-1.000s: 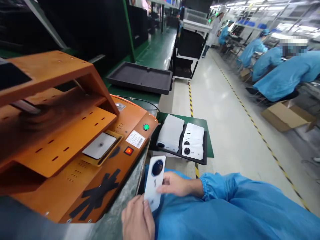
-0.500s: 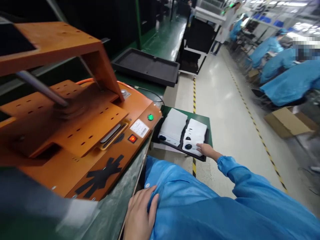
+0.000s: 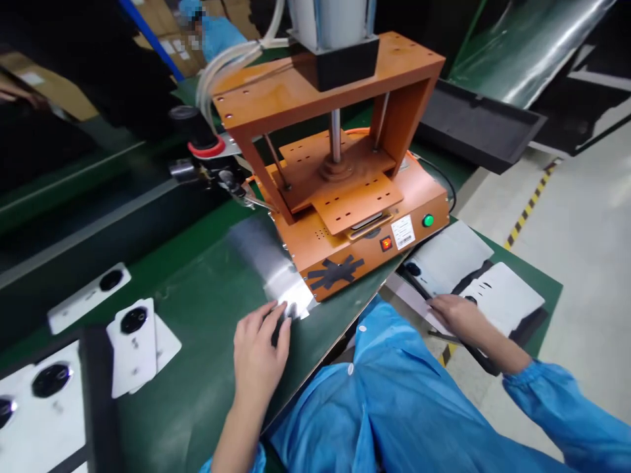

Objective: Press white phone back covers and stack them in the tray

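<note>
My left hand [image 3: 259, 348] is over the green bench, fingers spread. Its fingertips reach a shiny translucent sheet [image 3: 290, 289] beside the orange press [image 3: 345, 243]. Low on the right, my right hand [image 3: 458, 318] is closed at the front rim of a black tray [image 3: 419, 286], seemingly gripping it; the fingertips are partly hidden. The tray carries a left stack of white phone back covers [image 3: 451, 253] and a right stack of white covers [image 3: 507, 295]. A pale plate edge [image 3: 367, 225] shows under the press's upper plate.
On the left of the bench lie a single phone cover [image 3: 89, 299], two overlapping covers [image 3: 133, 348] and a black-edged tray [image 3: 101, 394] with more. An empty black tray [image 3: 483, 125] stands behind the press. A regulator with hoses [image 3: 197, 135] juts from the press's left side.
The view has swung left, bringing the bench's left side in. My left hand has gone from the bench edge to the translucent sheet. My right hand has left the front right-stack cover for the tray's rim.
</note>
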Action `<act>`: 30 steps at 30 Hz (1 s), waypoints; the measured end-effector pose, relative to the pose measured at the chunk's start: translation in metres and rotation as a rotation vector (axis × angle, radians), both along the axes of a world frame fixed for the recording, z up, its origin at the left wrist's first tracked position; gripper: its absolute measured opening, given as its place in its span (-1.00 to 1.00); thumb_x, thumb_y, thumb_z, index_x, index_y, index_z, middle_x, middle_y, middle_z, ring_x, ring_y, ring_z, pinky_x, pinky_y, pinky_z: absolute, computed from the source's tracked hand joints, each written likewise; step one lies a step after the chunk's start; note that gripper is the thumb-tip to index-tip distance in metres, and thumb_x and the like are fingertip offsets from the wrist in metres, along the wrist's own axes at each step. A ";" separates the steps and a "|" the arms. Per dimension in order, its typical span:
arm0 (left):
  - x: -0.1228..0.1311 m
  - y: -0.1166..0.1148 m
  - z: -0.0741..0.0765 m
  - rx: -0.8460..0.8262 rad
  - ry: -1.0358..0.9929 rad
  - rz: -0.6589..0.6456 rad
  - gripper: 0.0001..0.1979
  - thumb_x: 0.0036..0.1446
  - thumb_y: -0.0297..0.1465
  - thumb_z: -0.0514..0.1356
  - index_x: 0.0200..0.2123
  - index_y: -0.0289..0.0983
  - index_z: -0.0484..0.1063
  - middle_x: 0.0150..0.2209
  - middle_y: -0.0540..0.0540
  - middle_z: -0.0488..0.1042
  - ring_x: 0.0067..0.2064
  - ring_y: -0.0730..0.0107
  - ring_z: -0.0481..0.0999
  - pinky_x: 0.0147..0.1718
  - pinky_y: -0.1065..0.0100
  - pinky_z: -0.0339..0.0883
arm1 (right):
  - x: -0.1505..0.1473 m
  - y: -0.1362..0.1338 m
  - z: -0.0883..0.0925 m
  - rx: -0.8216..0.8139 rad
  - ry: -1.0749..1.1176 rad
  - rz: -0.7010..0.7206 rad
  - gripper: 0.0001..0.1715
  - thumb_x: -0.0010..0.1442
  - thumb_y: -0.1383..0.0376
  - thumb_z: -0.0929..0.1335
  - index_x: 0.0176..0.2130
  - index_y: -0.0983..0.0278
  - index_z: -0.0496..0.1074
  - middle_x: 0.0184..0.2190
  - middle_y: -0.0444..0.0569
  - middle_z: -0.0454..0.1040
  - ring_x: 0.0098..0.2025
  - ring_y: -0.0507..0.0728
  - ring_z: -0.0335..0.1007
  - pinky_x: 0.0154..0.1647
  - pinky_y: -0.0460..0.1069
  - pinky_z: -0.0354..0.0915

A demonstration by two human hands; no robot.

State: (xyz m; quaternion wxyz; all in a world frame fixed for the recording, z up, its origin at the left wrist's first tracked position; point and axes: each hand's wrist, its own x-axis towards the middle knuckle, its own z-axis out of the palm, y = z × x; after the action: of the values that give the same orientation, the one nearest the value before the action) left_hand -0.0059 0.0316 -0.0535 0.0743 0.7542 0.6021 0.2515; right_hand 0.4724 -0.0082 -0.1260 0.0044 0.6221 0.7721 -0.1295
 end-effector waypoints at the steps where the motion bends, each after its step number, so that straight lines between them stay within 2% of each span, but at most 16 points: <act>1: -0.002 0.007 -0.003 0.015 0.063 0.025 -0.67 0.35 -0.28 0.16 0.11 -0.20 0.51 0.15 -0.22 0.52 0.11 0.02 0.46 0.09 0.00 0.32 | -0.032 0.010 0.010 0.088 0.104 0.214 -0.73 0.39 0.27 0.28 -0.07 0.22 0.55 -0.26 0.08 0.57 -0.20 0.16 0.51 -0.16 0.02 0.33; 3: 0.003 0.018 -0.007 0.028 0.146 0.052 -0.61 0.37 -0.26 0.13 0.19 -0.19 0.46 0.28 -0.22 0.42 0.21 -0.07 0.38 0.09 -0.05 0.27 | -0.099 0.026 0.032 0.254 0.241 0.506 -0.75 0.41 0.31 0.26 -0.09 0.23 0.53 -0.40 -0.02 0.50 -0.32 0.11 0.41 -0.24 0.02 0.25; 5: 0.013 0.025 -0.009 0.043 0.190 0.069 -0.61 0.38 -0.26 0.10 0.21 -0.16 0.45 0.34 -0.21 0.35 0.27 -0.11 0.32 0.11 -0.07 0.22 | -0.161 0.036 0.049 0.372 0.352 0.700 -0.79 0.40 0.33 0.27 -0.11 0.24 0.50 -0.47 -0.09 0.43 -0.37 0.09 0.32 -0.31 0.03 0.15; 7: 0.020 0.024 -0.009 0.041 0.226 0.081 -0.60 0.39 -0.26 0.09 0.23 -0.15 0.44 0.37 -0.21 0.30 0.31 -0.14 0.29 0.13 -0.11 0.16 | -0.210 0.043 0.057 0.461 0.415 0.816 -0.82 0.41 0.32 0.28 -0.10 0.26 0.48 -0.47 -0.12 0.40 -0.39 0.08 0.28 -0.34 0.03 0.09; 10: 0.017 0.007 -0.012 0.011 0.279 0.123 -0.51 0.38 -0.24 0.09 0.32 -0.17 0.33 0.37 -0.22 0.30 0.34 -0.23 0.23 0.16 -0.18 0.08 | -0.251 0.055 0.051 0.542 0.442 0.862 -0.85 0.40 0.30 0.30 -0.12 0.25 0.47 -0.50 -0.16 0.35 -0.41 0.07 0.23 -0.36 0.03 0.04; 14: -0.003 -0.036 -0.020 -0.014 0.268 0.133 -0.45 0.38 -0.26 0.09 0.40 -0.12 0.20 0.33 -0.20 0.37 0.34 -0.19 0.26 0.17 -0.16 0.06 | -0.261 0.067 0.035 0.561 0.458 0.835 -0.87 0.39 0.30 0.31 -0.18 0.24 0.47 -0.50 -0.16 0.34 -0.41 0.06 0.21 -0.36 0.03 0.03; 18: -0.012 -0.078 -0.025 0.002 0.230 0.211 -0.42 0.32 -0.27 0.19 0.38 -0.11 0.23 0.27 -0.18 0.44 0.25 -0.14 0.37 0.13 -0.07 0.13 | -0.256 0.068 0.031 0.531 0.488 0.824 -0.86 0.38 0.31 0.31 -0.17 0.25 0.48 -0.50 -0.16 0.34 -0.40 0.07 0.22 -0.36 0.03 0.06; 23: -0.005 -0.098 -0.027 0.031 0.205 0.274 -0.34 0.27 -0.29 0.26 0.39 -0.10 0.19 0.19 -0.18 0.52 0.12 -0.03 0.44 0.07 0.02 0.21 | -0.257 0.066 0.034 0.494 0.511 0.787 -0.83 0.38 0.31 0.31 -0.11 0.26 0.50 -0.46 -0.11 0.43 -0.39 0.09 0.28 -0.36 0.04 0.15; 25: -0.005 -0.101 -0.027 0.031 0.205 0.279 -0.34 0.27 -0.28 0.27 0.39 -0.09 0.19 0.18 -0.18 0.53 0.10 -0.01 0.44 0.06 0.03 0.21 | -0.263 0.066 0.042 0.461 0.491 0.748 -0.75 0.40 0.33 0.28 0.01 0.28 0.48 -0.30 -0.01 0.54 -0.26 0.12 0.38 -0.26 0.04 0.25; 27: -0.008 -0.106 -0.028 0.030 0.206 0.285 -0.33 0.26 -0.28 0.28 0.39 -0.10 0.20 0.16 -0.18 0.54 0.08 0.01 0.45 0.05 0.05 0.22 | -0.273 0.066 0.051 0.405 0.418 0.749 -0.62 0.43 0.33 0.24 0.17 0.32 0.40 0.02 0.13 0.54 0.02 0.19 0.42 -0.04 0.08 0.32; 28: -0.009 -0.109 -0.028 0.036 0.210 0.288 -0.33 0.25 -0.28 0.29 0.38 -0.11 0.21 0.14 -0.18 0.55 0.07 0.02 0.45 0.05 0.06 0.22 | -0.278 0.066 0.055 0.381 0.373 0.760 -0.57 0.44 0.31 0.22 0.23 0.36 0.35 0.15 0.17 0.48 0.16 0.24 0.35 0.06 0.12 0.31; 30: -0.010 -0.116 -0.030 0.055 0.218 0.298 -0.33 0.23 -0.28 0.31 0.38 -0.12 0.23 0.12 -0.19 0.57 0.04 0.04 0.46 0.03 0.08 0.23 | -0.288 0.066 0.058 0.347 0.303 0.759 -0.49 0.46 0.25 0.22 0.29 0.44 0.28 0.30 0.23 0.34 0.34 0.33 0.19 0.19 0.19 0.27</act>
State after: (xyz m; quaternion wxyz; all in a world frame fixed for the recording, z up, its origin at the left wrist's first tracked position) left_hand -0.0162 -0.0849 -0.0836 -0.0500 0.6813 0.7043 0.1931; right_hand 0.1844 0.0576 -0.0677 -0.1660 0.2601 0.9481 -0.0771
